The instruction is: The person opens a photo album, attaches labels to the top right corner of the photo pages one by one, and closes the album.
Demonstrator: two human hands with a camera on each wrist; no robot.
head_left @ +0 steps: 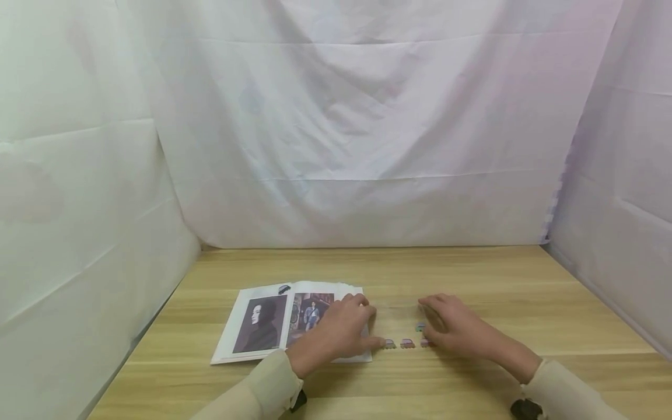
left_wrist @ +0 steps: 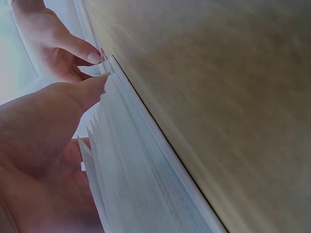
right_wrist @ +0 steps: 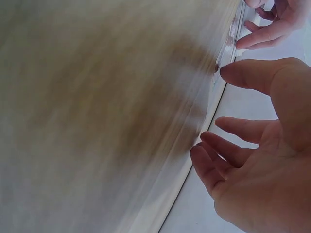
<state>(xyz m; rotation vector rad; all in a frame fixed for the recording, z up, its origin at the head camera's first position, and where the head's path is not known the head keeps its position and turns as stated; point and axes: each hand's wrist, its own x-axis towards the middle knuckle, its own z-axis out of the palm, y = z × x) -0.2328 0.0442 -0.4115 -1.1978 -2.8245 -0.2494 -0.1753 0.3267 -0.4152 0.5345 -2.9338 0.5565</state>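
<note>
An open book [head_left: 224, 344] with photo pages lies on the left of the table. Over its right page and outer edge my left hand [head_left: 341, 328] rests, thumb at the near end of a row of small car pictures [head_left: 407, 343]. In the left wrist view the thick page edges [left_wrist: 136, 160] run beside that hand. The car pictures appear to sit on a thin clear sheet [head_left: 396, 312] lying flat to the right of the book. My right hand [head_left: 462, 331] is at the sheet's right side, fingers loosely bent and spread from the thumb, beside a teal car picture [head_left: 420, 327].
The wooden table [head_left: 525, 291] reaches back to a white cloth [head_left: 367, 116]. More white cloth hangs along the left and right sides. A small dark car picture [head_left: 284, 289] is at the top of the book's left page.
</note>
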